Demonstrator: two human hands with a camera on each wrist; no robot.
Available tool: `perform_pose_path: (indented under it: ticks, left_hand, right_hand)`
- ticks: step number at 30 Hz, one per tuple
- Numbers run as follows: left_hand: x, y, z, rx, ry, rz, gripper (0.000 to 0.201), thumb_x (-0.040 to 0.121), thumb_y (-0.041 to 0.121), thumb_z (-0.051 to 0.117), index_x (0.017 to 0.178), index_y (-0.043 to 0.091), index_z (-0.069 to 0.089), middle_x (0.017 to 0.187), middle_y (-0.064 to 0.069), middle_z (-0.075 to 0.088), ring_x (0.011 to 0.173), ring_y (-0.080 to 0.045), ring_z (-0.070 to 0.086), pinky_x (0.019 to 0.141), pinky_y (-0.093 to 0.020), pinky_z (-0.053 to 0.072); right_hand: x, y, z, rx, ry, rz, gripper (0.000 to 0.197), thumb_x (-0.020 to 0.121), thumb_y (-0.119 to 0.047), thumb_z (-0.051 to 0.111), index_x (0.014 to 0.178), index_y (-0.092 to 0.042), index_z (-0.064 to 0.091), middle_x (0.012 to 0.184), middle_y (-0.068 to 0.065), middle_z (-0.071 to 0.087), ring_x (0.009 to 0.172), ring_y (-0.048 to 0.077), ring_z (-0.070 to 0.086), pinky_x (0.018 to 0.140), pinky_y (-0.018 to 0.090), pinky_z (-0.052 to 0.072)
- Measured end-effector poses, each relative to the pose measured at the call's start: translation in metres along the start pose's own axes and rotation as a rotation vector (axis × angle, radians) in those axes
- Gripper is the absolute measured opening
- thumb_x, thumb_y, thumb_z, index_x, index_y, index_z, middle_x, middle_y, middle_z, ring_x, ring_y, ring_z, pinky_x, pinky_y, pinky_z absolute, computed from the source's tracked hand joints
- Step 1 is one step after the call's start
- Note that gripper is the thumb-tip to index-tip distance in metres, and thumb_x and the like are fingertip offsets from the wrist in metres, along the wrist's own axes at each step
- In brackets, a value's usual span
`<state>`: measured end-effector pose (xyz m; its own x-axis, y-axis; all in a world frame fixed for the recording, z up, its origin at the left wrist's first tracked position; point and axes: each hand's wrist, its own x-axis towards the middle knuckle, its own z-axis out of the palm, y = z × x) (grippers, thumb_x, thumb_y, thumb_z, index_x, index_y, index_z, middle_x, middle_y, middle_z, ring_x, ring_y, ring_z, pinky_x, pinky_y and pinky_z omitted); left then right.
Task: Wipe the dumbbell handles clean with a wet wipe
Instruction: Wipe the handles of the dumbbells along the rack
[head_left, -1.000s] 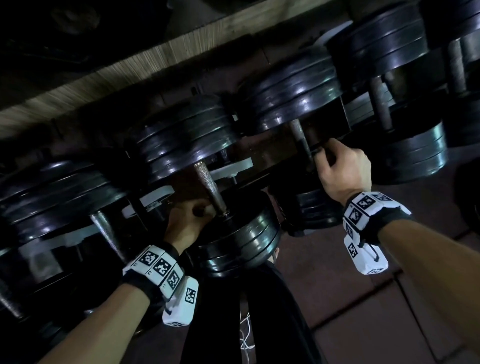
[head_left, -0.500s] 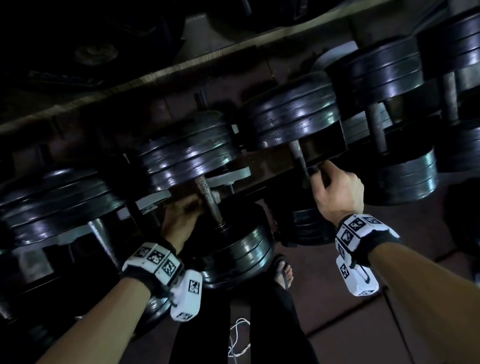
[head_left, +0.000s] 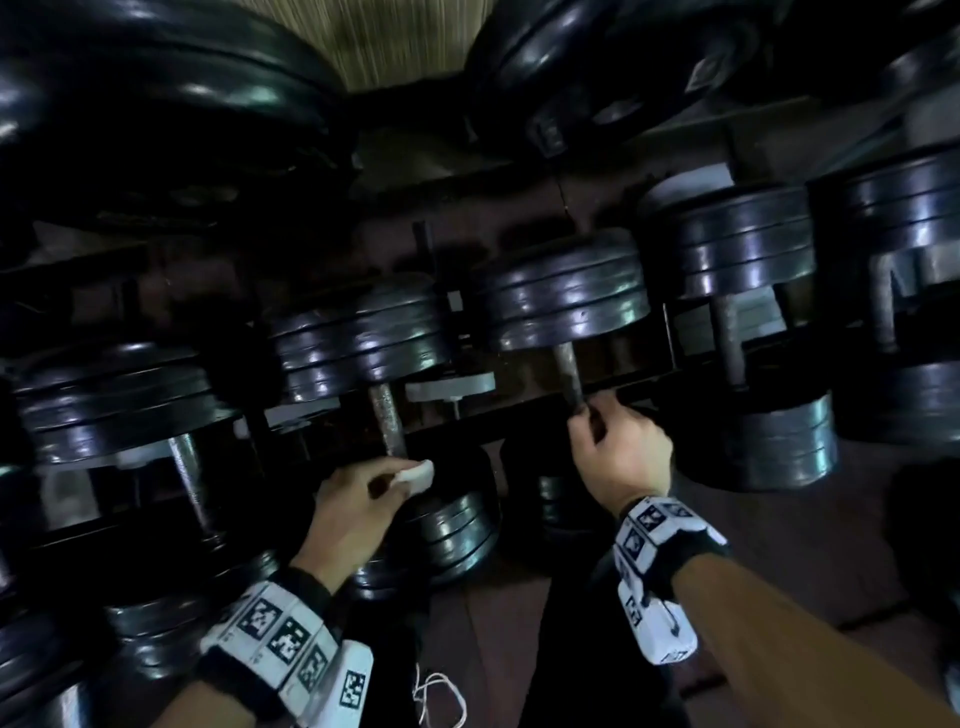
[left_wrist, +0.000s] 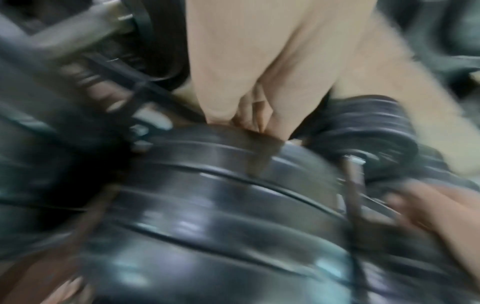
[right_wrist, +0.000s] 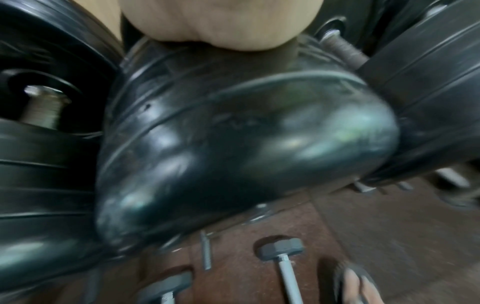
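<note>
Change: since half a second back the left hand has slid to the low end of its handle, and the white wet wipe now shows in its fingertips; the right hand keeps its place on the neighbouring handle.
Left hand (head_left: 358, 506): fingers curled, pinching the folded wet wipe (head_left: 415, 474) between thumb and fingertips.
Wet wipe position: pressed against the bottom of the rusty dumbbell handle (head_left: 387, 418), just above the lower stack of black plates (head_left: 457, 525).
Right hand (head_left: 621, 452): fingers curled round the lower end of the next dumbbell handle (head_left: 567, 376), to the right of the first one; thumb along the bar.
Dumbbells: rows of black plate-loaded dumbbells on a dark rack (head_left: 639, 382), handles running up and down in the head view.
Left wrist view: blurred; curled fingers (left_wrist: 249, 111) above a black plate edge (left_wrist: 221, 205); the wipe itself cannot be made out.
Right wrist view: the heel of the hand (right_wrist: 221, 24) above a glossy black plate (right_wrist: 233, 148); grey bolts (right_wrist: 283, 259) lie on the reddish floor (right_wrist: 389, 236) below.
Wrists: both carry white marker-tagged bands (head_left: 283, 642).
</note>
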<state>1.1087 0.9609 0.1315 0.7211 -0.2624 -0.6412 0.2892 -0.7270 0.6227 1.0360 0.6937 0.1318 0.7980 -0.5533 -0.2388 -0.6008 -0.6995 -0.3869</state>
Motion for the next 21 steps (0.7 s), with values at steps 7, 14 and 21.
perform_pose_path:
  ticks: [7,14,21]
  left_hand:
    - [0.001,0.093,0.085,-0.220,0.070,0.029,0.014,0.086,0.017,0.075,0.091,0.030,0.073,0.084,0.016,0.073,0.084,0.003,0.067,0.075,-0.007,0.045]
    - [-0.009,0.129,0.141,-0.424,0.193,-0.017,0.010,0.086,0.013,0.075,0.096,0.013,0.074,0.090,0.001,0.077,0.087,-0.011,0.071,0.083,-0.025,0.054]
    - [0.002,0.108,0.132,0.163,0.413,0.114,0.013,0.095,0.024,0.063,0.094,0.017,0.073,0.084,0.003,0.074,0.080,-0.014,0.070,0.076,-0.027,0.055]
  right_hand:
    - [0.006,0.013,-0.010,0.118,-0.240,-0.213,0.042,0.091,-0.051,0.049,0.129,-0.039,0.060,0.120,-0.010,0.068,0.103,0.019,0.067,0.078,0.035,0.053]
    - [0.046,0.065,-0.035,0.678,-0.769,-0.195,0.014,0.097,-0.034,0.061,0.108,-0.027,0.067,0.104,-0.009,0.071,0.100,0.006,0.065,0.091,0.026,0.050]
    - [0.069,0.090,-0.036,0.621,-0.772,-0.109,0.010,0.095,-0.025,0.067,0.097,-0.017,0.072,0.092,0.003,0.073,0.087,0.018,0.068,0.081,0.030,0.052]
